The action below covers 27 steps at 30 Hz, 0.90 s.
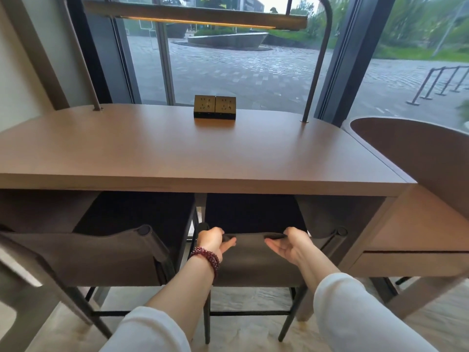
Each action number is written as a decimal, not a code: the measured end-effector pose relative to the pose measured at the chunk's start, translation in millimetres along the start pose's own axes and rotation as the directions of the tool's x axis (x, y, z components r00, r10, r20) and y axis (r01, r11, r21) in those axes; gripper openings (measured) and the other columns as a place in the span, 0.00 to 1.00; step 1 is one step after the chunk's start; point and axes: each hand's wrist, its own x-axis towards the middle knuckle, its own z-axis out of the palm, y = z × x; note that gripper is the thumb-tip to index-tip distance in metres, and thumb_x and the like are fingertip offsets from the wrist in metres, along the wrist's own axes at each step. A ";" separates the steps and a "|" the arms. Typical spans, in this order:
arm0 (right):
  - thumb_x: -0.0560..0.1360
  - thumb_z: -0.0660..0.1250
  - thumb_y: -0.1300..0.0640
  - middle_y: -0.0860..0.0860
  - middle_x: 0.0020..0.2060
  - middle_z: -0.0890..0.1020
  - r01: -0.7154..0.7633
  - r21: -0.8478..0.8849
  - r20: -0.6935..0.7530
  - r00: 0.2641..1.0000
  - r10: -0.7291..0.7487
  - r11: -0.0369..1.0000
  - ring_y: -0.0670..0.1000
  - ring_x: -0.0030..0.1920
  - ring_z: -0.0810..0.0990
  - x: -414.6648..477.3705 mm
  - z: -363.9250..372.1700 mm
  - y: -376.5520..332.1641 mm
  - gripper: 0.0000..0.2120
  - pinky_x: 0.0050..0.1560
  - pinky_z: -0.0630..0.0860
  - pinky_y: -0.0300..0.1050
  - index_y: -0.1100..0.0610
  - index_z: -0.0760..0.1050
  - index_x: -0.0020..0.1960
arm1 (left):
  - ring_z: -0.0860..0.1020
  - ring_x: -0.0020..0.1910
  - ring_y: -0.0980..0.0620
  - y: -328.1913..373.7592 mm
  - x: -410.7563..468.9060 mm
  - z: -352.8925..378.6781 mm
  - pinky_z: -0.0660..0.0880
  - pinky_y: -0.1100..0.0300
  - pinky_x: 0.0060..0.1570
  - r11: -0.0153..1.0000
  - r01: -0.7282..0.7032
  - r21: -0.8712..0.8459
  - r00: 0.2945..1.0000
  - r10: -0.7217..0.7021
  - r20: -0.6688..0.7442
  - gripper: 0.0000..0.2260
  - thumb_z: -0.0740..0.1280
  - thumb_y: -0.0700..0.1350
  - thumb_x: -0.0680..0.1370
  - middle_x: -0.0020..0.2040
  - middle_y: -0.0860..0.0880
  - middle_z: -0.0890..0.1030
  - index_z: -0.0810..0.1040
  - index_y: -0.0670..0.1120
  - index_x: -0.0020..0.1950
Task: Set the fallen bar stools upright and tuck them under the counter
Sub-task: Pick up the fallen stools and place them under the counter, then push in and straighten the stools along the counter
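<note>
Grips (212, 240) (291, 246), two, clasp right stool (253, 261); left stool (101, 252) stands under counter (177, 153).

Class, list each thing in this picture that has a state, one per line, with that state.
held stool: upright, seat under the counter, backrest gripped.
other stool: upright, seat under the counter, untouched.
left hand: grips the held stool's backrest top.
right hand: grips the same edge.
lamp bar: lit.
socket block: visible sockets empty.

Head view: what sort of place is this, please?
Probably a café or a shared work lounge: a long wooden counter faces a tall window, two socket blocks stand on it, and bar stools are tucked beneath.
</note>
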 end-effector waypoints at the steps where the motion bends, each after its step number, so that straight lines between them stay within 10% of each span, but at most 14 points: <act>1: 0.81 0.54 0.66 0.69 0.55 0.77 -0.006 -0.014 0.001 1.000 0.006 1.000 0.66 0.50 0.80 -0.1 -2.1 -2.6 0.09 0.45 0.79 0.57 0.64 0.66 0.60 | 0.75 0.60 0.34 2.7 -1.4 -1.1 0.79 0.47 0.49 1.000 0.020 -0.005 1.000 -0.020 0.015 0.16 0.60 0.30 0.78 0.68 0.36 0.68 0.68 0.37 0.65; 5: 0.82 0.55 0.60 0.66 0.50 0.79 -0.040 -0.172 0.013 0.999 0.043 0.984 0.64 0.45 0.81 -6.6 -9.5 -10.7 0.12 0.39 0.79 0.55 0.63 0.65 0.63 | 0.71 0.64 0.34 19.7 -17.8 -6.1 0.75 0.42 0.58 0.990 0.115 0.084 0.987 -0.123 0.107 0.17 0.57 0.35 0.81 0.68 0.32 0.68 0.65 0.40 0.69; 14: 0.81 0.56 0.46 0.55 0.56 0.81 0.098 -0.384 0.093 0.993 -0.067 0.918 0.57 0.59 0.77 -42.6 -52.7 -9.6 0.19 0.62 0.72 0.55 0.55 0.74 0.64 | 0.79 0.52 0.46 9.7 -68.9 -3.4 0.67 0.47 0.60 0.732 -0.107 0.673 0.972 -0.065 0.225 0.21 0.55 0.53 0.82 0.49 0.45 0.82 0.64 0.44 0.71; 27: 0.79 0.60 0.47 0.52 0.57 0.82 0.412 -0.058 0.015 0.911 -0.412 0.909 0.54 0.58 0.79 -170.5 -161.7 26.1 0.15 0.59 0.75 0.52 0.49 0.75 0.63 | 0.76 0.59 0.51 -54.7 -155.9 35.9 0.72 0.55 0.60 0.647 -0.563 0.515 0.681 0.009 0.733 0.12 0.61 0.48 0.81 0.62 0.49 0.76 0.72 0.53 0.64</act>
